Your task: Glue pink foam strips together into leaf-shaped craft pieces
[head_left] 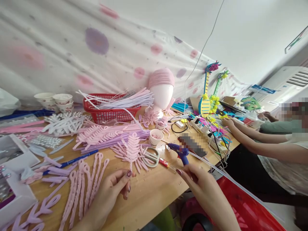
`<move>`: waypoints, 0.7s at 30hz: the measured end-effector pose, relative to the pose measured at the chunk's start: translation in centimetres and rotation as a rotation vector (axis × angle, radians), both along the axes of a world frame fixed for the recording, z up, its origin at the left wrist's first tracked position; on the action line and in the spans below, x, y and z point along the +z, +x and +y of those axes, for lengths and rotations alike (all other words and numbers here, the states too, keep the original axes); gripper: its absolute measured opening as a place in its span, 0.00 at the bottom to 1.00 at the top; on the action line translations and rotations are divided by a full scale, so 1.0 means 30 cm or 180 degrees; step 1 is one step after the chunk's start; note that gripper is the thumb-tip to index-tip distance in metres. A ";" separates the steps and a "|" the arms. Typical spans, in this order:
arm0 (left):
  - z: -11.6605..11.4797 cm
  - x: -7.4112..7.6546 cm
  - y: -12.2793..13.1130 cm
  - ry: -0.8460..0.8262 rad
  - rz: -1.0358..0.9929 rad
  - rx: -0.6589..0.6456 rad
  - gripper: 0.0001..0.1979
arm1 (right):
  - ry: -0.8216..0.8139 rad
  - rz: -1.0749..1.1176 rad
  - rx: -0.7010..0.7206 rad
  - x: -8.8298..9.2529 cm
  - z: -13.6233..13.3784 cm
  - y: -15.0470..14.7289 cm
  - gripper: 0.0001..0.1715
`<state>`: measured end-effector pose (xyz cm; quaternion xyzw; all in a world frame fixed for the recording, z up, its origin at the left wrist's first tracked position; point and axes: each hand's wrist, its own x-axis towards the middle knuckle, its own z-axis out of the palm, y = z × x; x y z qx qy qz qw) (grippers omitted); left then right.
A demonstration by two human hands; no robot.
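Note:
My left hand [117, 184] pinches the stem of a pink fuzzy-wire leaf [133, 149] between thumb and fingers, holding it upright above the table. On the right, my right hand [201, 183] has its fingers curled at the lower handle of a blue glue gun [179, 150], whose nozzle points left; the hand partly hides the handle. A long clear glue stick [216, 168] runs out of the gun's back. Scissors with pale handles [152, 158] lie between my hands, beside a red and yellow lighter [164, 162]. Braided pink strips [83, 184] lie left of my left hand.
Behind are a red basket [112, 116] of fuzzy wires, a white mannequin head [162, 94], a small paper cup [156, 137] and stacked cups [63, 101]. A dark phone [193, 144] and power strips [218, 141] with cords lie right. Another person's arms [255, 138] reach in there.

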<state>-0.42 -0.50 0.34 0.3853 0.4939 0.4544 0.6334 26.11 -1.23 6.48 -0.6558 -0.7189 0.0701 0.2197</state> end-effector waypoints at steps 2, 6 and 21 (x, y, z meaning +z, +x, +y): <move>-0.001 -0.008 -0.001 0.0021 0.0010 -0.0001 0.21 | 0.0217 -0.0110 0.0282 0.065 0.099 -0.065 0.13; 0.003 -0.019 -0.002 0.0100 0.0011 0.0006 0.22 | -0.0185 -0.0971 0.0401 0.141 0.358 -0.173 0.13; 0.003 -0.015 0.000 0.0151 0.0049 0.0003 0.20 | -0.0847 -0.1557 0.0445 0.092 0.563 -0.234 0.11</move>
